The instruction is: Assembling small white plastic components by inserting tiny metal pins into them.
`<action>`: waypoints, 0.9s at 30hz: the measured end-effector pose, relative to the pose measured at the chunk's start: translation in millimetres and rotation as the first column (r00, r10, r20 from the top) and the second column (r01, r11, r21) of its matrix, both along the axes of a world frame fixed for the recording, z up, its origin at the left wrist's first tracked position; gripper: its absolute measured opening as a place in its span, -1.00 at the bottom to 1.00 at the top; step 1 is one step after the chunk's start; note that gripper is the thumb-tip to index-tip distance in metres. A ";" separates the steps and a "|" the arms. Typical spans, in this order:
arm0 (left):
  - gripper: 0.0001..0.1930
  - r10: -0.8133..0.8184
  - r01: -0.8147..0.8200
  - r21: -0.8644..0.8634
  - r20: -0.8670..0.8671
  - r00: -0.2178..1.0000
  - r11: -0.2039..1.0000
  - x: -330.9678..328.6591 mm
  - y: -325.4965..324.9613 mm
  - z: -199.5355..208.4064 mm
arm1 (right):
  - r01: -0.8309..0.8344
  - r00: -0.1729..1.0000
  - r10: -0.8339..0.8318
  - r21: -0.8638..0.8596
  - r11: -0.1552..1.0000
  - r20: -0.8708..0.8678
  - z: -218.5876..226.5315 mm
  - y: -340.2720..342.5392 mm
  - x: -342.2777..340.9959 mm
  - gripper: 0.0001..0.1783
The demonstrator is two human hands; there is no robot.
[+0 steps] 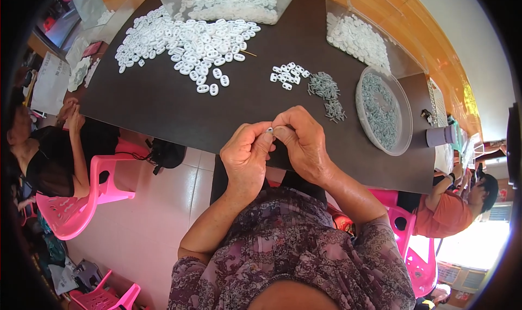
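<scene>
At the table's near edge my left hand (247, 147) and my right hand (302, 141) meet, thumbs and forefingers pinched together. Between the fingertips shows a small white piece (269, 129) with a dark spot; the fingers cover most of it. The left fingers grip it, while the right fingertips press close against it, and what they hold is hidden. Beyond my hands lie a small cluster of white plastic pieces with holes (288, 75) and two little heaps of short grey pins (323, 85).
White oval pieces with holes (190, 44) are spread over the far left. A round clear tub (403, 141) of grey pins stands at right, near a grey cup (441, 136). Clear bins (288, 11) line the back. People sit on pink chairs (92, 201) at both sides.
</scene>
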State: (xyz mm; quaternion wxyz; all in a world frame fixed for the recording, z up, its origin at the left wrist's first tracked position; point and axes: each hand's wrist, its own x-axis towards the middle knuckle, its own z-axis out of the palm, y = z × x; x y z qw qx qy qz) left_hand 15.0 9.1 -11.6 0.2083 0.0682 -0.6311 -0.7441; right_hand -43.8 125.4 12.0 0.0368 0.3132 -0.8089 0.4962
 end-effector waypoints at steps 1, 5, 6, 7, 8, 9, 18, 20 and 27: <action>-0.89 -0.005 0.004 0.038 0.020 1.000 0.999 -0.4 -1.2 -0.1 | -0.007 1.000 0.007 -0.004 1.000 -0.004 0.9 -1.5 -1.0 -0.94; -0.86 0.012 -0.017 0.199 0.029 1.000 0.980 1.9 -12.0 -4.7 | -0.059 0.998 0.060 -0.006 0.998 0.017 14.5 -8.5 -11.2 -0.95; -0.86 0.018 -0.022 0.195 0.024 1.000 0.980 3.2 -15.6 -4.9 | -0.073 0.997 0.073 0.027 0.997 -0.001 18.3 -11.6 -17.0 -0.95; -0.84 0.029 -0.029 0.237 0.002 1.000 0.971 4.7 -19.5 -5.1 | -0.046 0.997 0.047 0.010 0.999 -0.063 17.5 -17.9 -26.4 -0.92; -0.82 0.039 -0.032 0.279 -0.019 0.999 0.960 6.9 -21.9 -4.4 | -0.038 0.992 0.048 0.087 0.995 -0.117 16.5 -23.5 -36.9 -0.89; -0.82 0.041 -0.033 0.275 -0.023 0.999 0.961 8.6 -24.5 -4.4 | -0.023 0.984 0.051 0.161 0.987 -0.172 12.8 -30.3 -48.6 -0.85; -0.81 0.128 -0.106 0.313 -0.051 0.990 0.944 13.9 -38.7 -8.2 | 0.144 0.893 0.050 0.387 0.911 -0.448 -17.6 -91.5 -84.2 -0.82; -0.81 0.142 -0.121 0.316 -0.043 0.989 0.941 14.4 -41.3 -9.0 | 0.121 0.906 0.061 0.393 0.911 -0.419 -16.9 -92.2 -83.7 -0.83; -0.81 0.122 -0.101 0.352 -0.036 0.992 0.930 11.6 -39.7 -2.1 | -0.109 0.964 0.052 0.212 0.971 0.260 11.0 -60.5 -70.3 -0.88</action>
